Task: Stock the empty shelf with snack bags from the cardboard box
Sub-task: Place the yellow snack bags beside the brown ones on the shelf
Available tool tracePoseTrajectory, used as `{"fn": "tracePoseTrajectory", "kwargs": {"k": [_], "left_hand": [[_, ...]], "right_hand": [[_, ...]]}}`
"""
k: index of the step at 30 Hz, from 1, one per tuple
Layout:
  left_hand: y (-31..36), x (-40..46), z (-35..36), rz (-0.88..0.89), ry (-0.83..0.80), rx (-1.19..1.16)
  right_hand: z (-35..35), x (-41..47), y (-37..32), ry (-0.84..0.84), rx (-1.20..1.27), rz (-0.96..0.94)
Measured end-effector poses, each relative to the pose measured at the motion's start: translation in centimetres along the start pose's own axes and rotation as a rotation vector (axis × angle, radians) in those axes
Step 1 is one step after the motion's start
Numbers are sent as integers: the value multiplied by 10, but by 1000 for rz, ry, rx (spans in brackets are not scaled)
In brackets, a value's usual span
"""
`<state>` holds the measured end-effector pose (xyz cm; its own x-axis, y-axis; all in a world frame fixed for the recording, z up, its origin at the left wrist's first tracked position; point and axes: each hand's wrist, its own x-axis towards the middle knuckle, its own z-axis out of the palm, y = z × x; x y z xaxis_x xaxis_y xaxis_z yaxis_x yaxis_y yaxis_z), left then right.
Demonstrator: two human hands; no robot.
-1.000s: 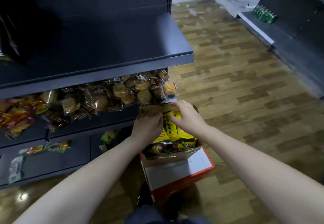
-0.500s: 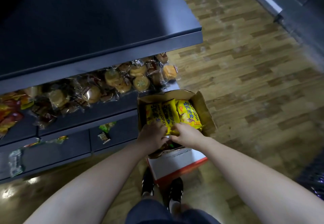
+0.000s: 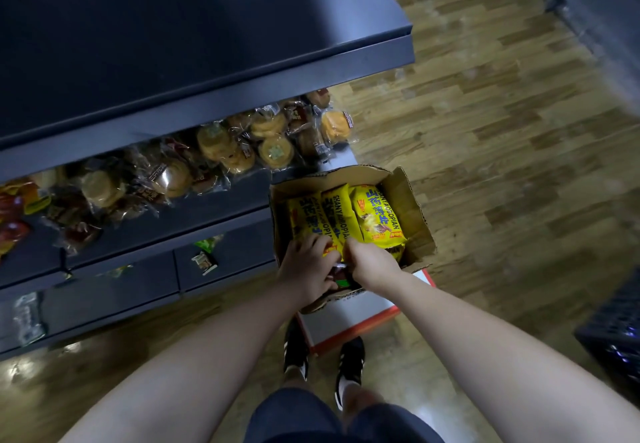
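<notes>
An open cardboard box (image 3: 414, 214) stands on the floor beside the shelving, with several yellow snack bags (image 3: 375, 217) packed upright inside. Both my hands reach into its near end. My left hand (image 3: 306, 267) curls its fingers over the lower edge of the left yellow bags. My right hand (image 3: 370, 260) grips the bottom of the middle yellow bag. A dark bare shelf (image 3: 173, 37) juts out above and left of the box.
Below the bare shelf, a lower shelf holds wrapped round cakes (image 3: 239, 146) and red packets (image 3: 14, 207). A red-and-white box (image 3: 349, 318) sits under the cardboard box. My shoes (image 3: 296, 349) stand just behind it. A dark crate (image 3: 613, 324) is at right on the wooden floor.
The view tilted down and closer to the box. My hands slid from the box's far edge to the near ends of the yellow bags and closed on them.
</notes>
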<state>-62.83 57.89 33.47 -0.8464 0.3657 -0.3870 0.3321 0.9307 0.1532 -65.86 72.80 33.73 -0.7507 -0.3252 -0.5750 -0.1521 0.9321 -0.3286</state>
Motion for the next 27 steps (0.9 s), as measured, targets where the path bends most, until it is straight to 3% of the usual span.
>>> {"fn": "tracePoseTrajectory", "kwargs": {"k": [11, 16, 18, 23, 27], "left_hand": [[1, 9, -10, -78, -47, -134], [-2, 19, -27, -177, -28, -455], [-5, 22, -33, -204, -33, -637], [-6, 24, -36, -181, 1, -823], [-7, 24, -40, -251, 81, -950]], "right_hand": [[-31, 5, 4, -65, 146, -60], [-60, 2, 3, -81, 616, -30], [-68, 2, 2, -64, 682, -21], [-74, 6, -7, 48, 520, -75], [-76, 9, -16, 327, 404, -54]]}}
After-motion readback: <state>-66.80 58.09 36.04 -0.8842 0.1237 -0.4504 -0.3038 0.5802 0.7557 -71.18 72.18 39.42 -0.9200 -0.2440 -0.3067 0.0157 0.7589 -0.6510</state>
